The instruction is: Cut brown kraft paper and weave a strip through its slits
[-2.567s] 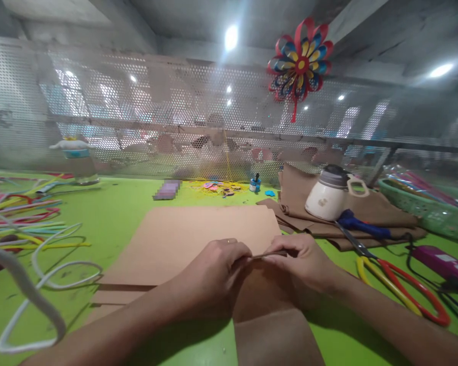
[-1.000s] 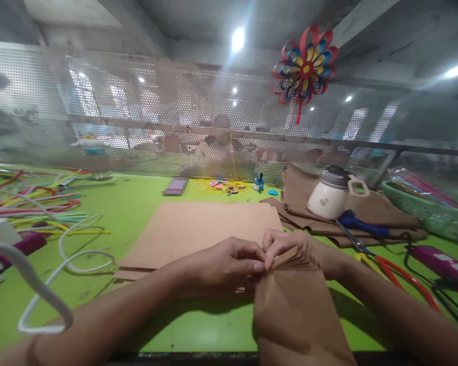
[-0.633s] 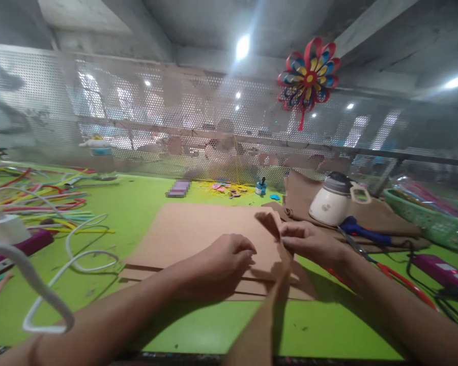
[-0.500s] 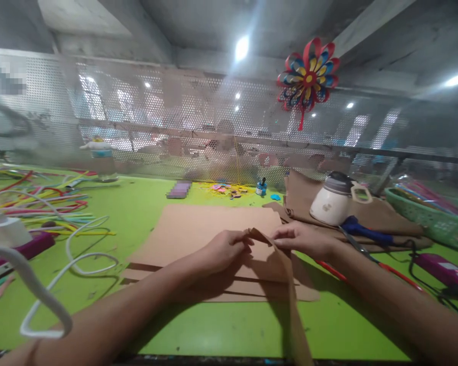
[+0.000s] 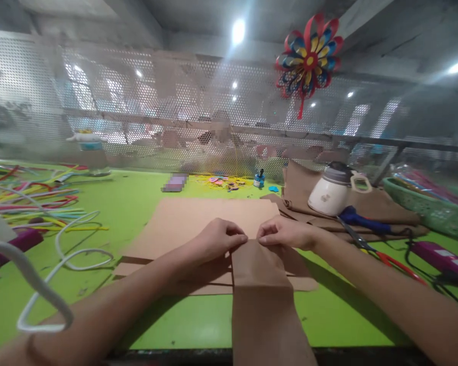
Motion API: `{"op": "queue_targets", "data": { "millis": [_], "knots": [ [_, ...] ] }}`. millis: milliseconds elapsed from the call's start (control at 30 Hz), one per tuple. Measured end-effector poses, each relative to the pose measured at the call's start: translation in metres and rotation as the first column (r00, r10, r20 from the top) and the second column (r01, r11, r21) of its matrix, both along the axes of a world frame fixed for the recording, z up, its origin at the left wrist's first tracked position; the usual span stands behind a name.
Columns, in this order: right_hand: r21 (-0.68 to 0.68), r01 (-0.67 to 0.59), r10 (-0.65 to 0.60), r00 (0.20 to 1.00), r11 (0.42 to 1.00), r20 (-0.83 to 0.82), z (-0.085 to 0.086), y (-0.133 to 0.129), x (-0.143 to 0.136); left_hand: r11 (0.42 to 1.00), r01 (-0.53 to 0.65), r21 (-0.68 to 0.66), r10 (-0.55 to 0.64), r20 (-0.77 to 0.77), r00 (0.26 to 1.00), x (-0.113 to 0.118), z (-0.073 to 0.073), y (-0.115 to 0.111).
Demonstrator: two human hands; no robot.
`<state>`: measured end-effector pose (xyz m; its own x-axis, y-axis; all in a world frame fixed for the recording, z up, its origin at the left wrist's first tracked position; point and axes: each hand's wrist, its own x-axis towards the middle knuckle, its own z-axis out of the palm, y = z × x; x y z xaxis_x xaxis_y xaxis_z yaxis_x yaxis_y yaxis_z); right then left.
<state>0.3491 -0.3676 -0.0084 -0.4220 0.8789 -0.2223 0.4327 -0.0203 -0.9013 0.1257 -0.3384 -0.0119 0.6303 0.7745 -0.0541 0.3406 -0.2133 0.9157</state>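
A wide brown strip (image 5: 262, 310), its material unclear, hangs from both hands down over the table's front edge. My left hand (image 5: 219, 240) pinches the left corner of its upper end between thumb and fingers. The right corner is pinched by my right hand (image 5: 286, 233), close beside the left. Beneath the hands, several tan flat sheets (image 5: 198, 218) lie in an uneven stack, partly hidden by the strip and my forearms.
Right: folded brown material (image 5: 393, 208), a cream-and-grey pot (image 5: 328, 190), orange-handled scissors (image 5: 370, 249), a blue-handled tool (image 5: 366, 221), a purple power strip (image 5: 442, 259) and a green basket (image 5: 427, 206). Left: white cable (image 5: 41, 284) and coloured strips (image 5: 57, 195). Behind: a small blue bottle (image 5: 259, 179).
The strip was seen nearly edge-on and now shows its broad face towards me. Both hands have moved closer together, the right one leftward. The view has shifted slightly.
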Motion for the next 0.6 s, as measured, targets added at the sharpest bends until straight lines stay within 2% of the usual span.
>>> {"op": "queue_targets", "data": {
  "millis": [67,167,333,500,600],
  "knots": [
    [0.016,0.001,-0.001,1.000,1.000,0.022,0.0029,-0.0018,-0.0006,0.995,0.047,0.086,-0.038,-0.100,0.994,0.0011,0.0030,-0.0008],
    [0.061,-0.018,0.015,0.999,0.998,0.049,0.0043,-0.0037,-0.0022,0.986,0.063,0.154,-0.031,-0.198,0.980,0.0023,0.0050,0.0004],
    [0.163,-0.064,0.036,0.985,0.985,0.170,0.0044,-0.0069,-0.0034,0.972,0.084,0.218,-0.021,-0.279,0.960,0.0050,0.0052,-0.0010],
    [0.264,-0.178,0.086,0.942,0.948,0.324,0.0061,-0.0075,0.0016,0.961,0.048,0.273,0.036,-0.294,0.955,0.0078,0.0028,-0.0055],
    [0.404,-0.245,0.056,0.903,0.881,0.426,0.0073,-0.0065,0.0049,0.931,0.061,0.361,0.044,-0.275,0.960,0.0087,-0.0001,-0.0070]
  ]
}}
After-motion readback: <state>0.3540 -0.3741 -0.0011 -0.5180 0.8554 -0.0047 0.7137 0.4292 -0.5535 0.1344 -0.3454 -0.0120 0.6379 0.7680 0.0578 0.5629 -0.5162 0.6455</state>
